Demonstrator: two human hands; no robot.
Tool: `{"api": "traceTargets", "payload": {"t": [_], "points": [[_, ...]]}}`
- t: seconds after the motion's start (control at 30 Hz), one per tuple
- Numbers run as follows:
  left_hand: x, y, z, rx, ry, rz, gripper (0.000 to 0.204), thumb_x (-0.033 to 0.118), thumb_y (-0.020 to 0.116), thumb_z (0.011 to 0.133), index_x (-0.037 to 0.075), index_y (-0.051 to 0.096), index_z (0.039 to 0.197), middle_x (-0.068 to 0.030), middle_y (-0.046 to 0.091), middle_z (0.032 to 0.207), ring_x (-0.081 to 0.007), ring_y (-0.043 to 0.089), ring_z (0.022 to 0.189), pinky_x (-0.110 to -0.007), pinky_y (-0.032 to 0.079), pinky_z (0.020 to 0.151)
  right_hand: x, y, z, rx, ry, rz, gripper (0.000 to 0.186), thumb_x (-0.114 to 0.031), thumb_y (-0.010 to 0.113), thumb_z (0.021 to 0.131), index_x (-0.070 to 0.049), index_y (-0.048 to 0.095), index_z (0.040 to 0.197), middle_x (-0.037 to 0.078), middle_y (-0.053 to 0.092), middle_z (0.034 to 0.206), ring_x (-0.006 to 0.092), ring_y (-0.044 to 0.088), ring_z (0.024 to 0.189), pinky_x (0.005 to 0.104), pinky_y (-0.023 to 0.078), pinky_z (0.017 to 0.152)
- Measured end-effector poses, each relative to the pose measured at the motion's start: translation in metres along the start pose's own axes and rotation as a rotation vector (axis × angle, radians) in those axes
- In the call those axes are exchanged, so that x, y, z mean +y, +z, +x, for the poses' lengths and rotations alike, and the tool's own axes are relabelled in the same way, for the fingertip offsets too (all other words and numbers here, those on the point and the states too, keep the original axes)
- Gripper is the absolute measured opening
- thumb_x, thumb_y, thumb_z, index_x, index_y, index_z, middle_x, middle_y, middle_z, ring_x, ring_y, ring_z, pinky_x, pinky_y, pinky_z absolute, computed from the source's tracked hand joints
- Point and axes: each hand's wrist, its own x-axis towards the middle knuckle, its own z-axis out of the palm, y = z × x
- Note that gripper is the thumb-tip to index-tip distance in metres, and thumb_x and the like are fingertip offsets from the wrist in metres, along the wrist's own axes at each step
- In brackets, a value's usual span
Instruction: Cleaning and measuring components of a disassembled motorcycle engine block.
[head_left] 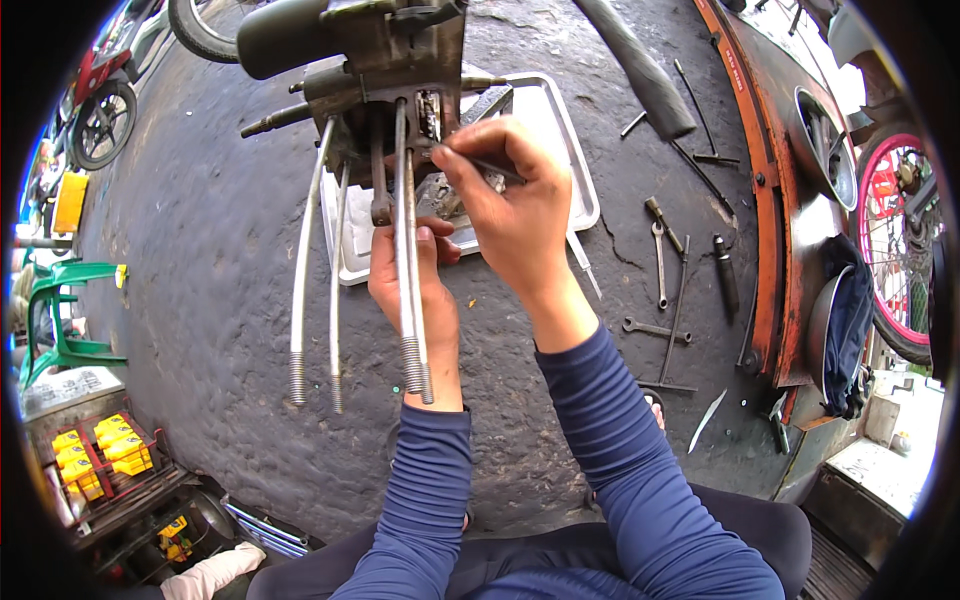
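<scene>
A motorcycle engine (385,60) stands in front of me, with several long threaded studs (301,300) pointing toward me. Between the studs a connecting rod (379,180) sticks out of the crankcase opening. Behind the front studs, my left hand (415,285) is closed with curled fingers beside the rod's end; the studs partly cover it, and what it grips is hidden. My right hand (525,205) pinches a thin dark rod-like tool (497,170), only partly seen. Its fingertips are at the engine's right side, next to a narrow slot with a chain (430,112).
Beneath the engine lies a white metal tray (585,205) with greasy parts. Wrenches (660,265), T-handle tools (680,310) and a black-handled tool (725,272) are scattered on the dark floor to the right. An orange-edged bench (765,200) borders that side. Yellow bottles (122,445) stand at lower left.
</scene>
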Motion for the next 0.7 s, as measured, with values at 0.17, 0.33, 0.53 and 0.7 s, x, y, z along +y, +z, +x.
{"api": "traceTargets", "payload": {"t": [0.17, 0.33, 0.53, 0.7], "points": [[-0.009, 0.001, -0.001, -0.002, -0.04, -0.088, 0.03, 0.012, 0.056, 0.101, -0.002, 0.058, 0.127, -0.0052, 0.069, 0.098, -0.0102, 0.064, 0.077, -0.025, 0.053, 0.067, 0.006, -0.006, 0.003, -0.1, -0.179, -0.295, 0.014, 0.004, 0.074, 0.078, -0.001, 0.063, 0.084, 0.012, 0.061, 0.081, 0.029, 0.064, 0.072, 0.0368, 0.05, 0.063], [-0.01, 0.005, 0.004, 0.008, -0.076, -0.107, 0.029, 0.014, 0.057, 0.101, -0.001, 0.059, 0.126, -0.0057, 0.069, 0.097, -0.0107, 0.065, 0.08, -0.026, 0.053, 0.069, 0.0, -0.009, 0.01, -0.123, -0.116, -0.161, 0.013, 0.005, 0.071, 0.078, 0.001, 0.064, 0.088, 0.013, 0.062, 0.084, 0.0307, 0.065, 0.073, 0.0374, 0.052, 0.065], [-0.001, 0.008, 0.002, 0.024, -0.099, -0.078, 0.027, 0.014, 0.058, 0.101, 0.0, 0.061, 0.124, -0.0051, 0.069, 0.099, -0.0103, 0.064, 0.083, -0.026, 0.052, 0.07, 0.003, -0.014, 0.008, -0.21, -0.064, -0.186, 0.013, 0.004, 0.071, 0.078, 0.002, 0.064, 0.089, 0.014, 0.063, 0.085, 0.0318, 0.066, 0.074, 0.038, 0.053, 0.066], [-0.005, 0.015, 0.002, 0.018, -0.073, -0.093, 0.026, 0.013, 0.057, 0.101, 0.0, 0.061, 0.123, -0.0055, 0.069, 0.098, -0.0099, 0.065, 0.08, -0.025, 0.053, 0.067, 0.006, -0.017, 0.013, -0.22, -0.07, -0.159, 0.014, 0.004, 0.071, 0.078, 0.001, 0.064, 0.09, 0.015, 0.064, 0.085, 0.0323, 0.066, 0.075, 0.0384, 0.053, 0.068]]}}
